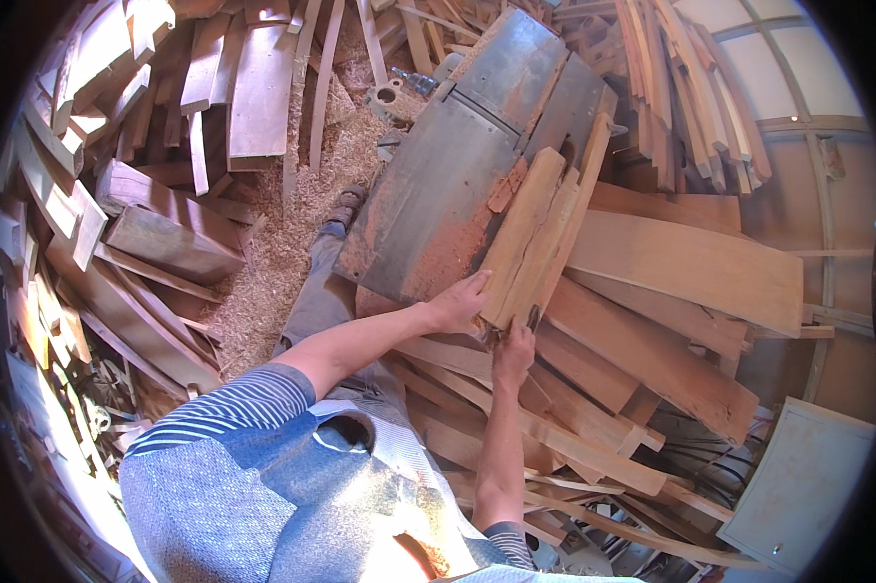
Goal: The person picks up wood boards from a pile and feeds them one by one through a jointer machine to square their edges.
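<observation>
A thick wooden plank [527,238] with a long dark crack lies lengthwise along the right side of a grey metal machine table [438,185], which looks like a jointer. My left hand [460,301] holds the plank's left edge close to its near end, fingers bent against the wood. At the near end itself, my right hand [514,355] is closed round the plank's right corner, beside a small dark patch. A long narrow wooden strip [579,199] stands along the plank's right side. Reddish sawdust [454,248] covers part of the table near the plank.
Loose boards [686,267] are stacked to the right of the machine. Upright planks [686,92] lean at the far right. More timber [175,233] is heaped on the left, beside wood shavings [273,282] on the floor. A white panel [797,486] stands at the lower right.
</observation>
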### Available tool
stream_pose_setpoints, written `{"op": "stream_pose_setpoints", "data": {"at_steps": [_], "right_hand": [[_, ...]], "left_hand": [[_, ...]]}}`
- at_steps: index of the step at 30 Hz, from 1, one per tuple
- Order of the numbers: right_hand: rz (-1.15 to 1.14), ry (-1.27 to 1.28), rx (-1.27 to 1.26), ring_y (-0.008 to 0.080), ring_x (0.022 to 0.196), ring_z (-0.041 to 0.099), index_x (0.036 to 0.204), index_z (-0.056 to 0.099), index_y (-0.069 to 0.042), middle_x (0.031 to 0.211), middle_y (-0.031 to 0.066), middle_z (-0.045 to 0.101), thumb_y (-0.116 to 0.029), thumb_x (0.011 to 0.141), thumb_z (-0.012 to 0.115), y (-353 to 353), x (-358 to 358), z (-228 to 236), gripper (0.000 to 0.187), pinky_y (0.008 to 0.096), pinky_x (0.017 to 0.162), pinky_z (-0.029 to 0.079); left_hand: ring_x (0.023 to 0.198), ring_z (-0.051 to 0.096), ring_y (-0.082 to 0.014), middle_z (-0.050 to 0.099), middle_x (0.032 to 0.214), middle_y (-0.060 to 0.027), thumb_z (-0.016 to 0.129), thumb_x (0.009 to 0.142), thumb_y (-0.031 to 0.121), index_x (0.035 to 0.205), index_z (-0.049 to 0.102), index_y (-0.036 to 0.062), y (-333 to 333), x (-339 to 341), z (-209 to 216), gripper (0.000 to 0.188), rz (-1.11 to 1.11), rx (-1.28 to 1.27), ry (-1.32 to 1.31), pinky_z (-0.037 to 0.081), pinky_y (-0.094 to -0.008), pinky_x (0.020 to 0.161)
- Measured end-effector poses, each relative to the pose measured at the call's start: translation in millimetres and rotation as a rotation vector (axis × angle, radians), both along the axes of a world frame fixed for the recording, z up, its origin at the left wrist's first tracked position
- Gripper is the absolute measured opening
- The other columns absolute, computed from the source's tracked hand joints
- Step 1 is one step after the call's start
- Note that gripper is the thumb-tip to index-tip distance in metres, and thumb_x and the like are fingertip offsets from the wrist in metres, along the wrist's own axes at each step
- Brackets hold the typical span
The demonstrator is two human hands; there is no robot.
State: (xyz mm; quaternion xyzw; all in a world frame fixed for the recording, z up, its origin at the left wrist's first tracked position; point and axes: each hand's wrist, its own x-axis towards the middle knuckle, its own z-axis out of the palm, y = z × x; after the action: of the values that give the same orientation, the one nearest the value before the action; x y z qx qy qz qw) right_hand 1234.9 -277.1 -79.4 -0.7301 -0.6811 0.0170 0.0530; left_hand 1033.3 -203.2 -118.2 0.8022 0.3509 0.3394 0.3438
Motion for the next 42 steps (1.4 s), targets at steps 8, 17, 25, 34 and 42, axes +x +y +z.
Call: {"op": "stream_pose_setpoints", "data": {"at_steps": [8, 17, 25, 34, 42], "right_hand": [[0.008, -0.002, 0.0, 0.0383, 0.102, 0.064, 0.13, 0.066, -0.006, 0.109, 0.0179, 0.067, -0.003, 0.082, 0.072, 9.3, 0.2, 0.3, 0.049, 0.0464, 0.086, 0.055], [0.02, 0.0, 0.038, 0.0374, 0.099, 0.063, 0.129, 0.067, -0.006, 0.105, 0.0155, 0.065, 0.0, 0.079, 0.072, 17.6, 4.1, -7.7, 0.05, 0.0472, 0.084, 0.054], [0.032, -0.013, 0.076, 0.0361, 0.099, 0.064, 0.128, 0.068, -0.008, 0.104, 0.0143, 0.066, 0.0, 0.08, 0.071, 25.3, 6.1, -12.1, 0.049, 0.0467, 0.083, 0.055], [0.029, -0.035, 0.089, 0.0346, 0.098, 0.065, 0.128, 0.068, -0.009, 0.103, 0.0127, 0.067, -0.003, 0.082, 0.07, 33.4, 7.0, -13.6, 0.046, 0.0461, 0.082, 0.055], [0.018, -0.04, 0.107, 0.0337, 0.099, 0.065, 0.128, 0.068, -0.011, 0.103, 0.0116, 0.067, -0.006, 0.082, 0.072, 38.2, 12.2, -21.4, 0.047, 0.0457, 0.082, 0.056]], "left_hand": [[0.138, 0.042, -0.0536, 0.038, 0.148, -0.0387, 0.091, 0.062, 0.019, 0.113, 0.055, -0.006, 8.6, -0.2, 6.1, 0.067, 0.003, 0.01, -0.004, 0.04, -0.0498, 0.116], [0.136, 0.044, -0.0544, 0.041, 0.145, -0.04, 0.09, 0.063, 0.02, 0.11, 0.058, -0.0071, 17.7, -0.9, 7.4, 0.062, 0.008, 0.01, 0.008, 0.04, -0.0504, 0.116], [0.132, 0.047, -0.054, 0.04, 0.144, -0.0389, 0.09, 0.064, 0.016, 0.111, 0.054, -0.0052, 23.9, -0.1, 4.8, 0.063, 0.022, 0.043, -0.01, 0.043, -0.0504, 0.113], [0.133, 0.046, -0.0536, 0.04, 0.145, -0.0386, 0.091, 0.062, 0.018, 0.115, 0.055, -0.0064, 31.8, 3.7, 0.3, 0.069, 0.019, 0.034, -0.017, 0.043, -0.0503, 0.113], [0.135, 0.044, -0.0528, 0.04, 0.146, -0.0383, 0.092, 0.061, 0.02, 0.115, 0.055, -0.0054, 37.2, 3.9, 0.3, 0.07, 0.013, 0.042, 0.011, 0.042, -0.0506, 0.113]]}}
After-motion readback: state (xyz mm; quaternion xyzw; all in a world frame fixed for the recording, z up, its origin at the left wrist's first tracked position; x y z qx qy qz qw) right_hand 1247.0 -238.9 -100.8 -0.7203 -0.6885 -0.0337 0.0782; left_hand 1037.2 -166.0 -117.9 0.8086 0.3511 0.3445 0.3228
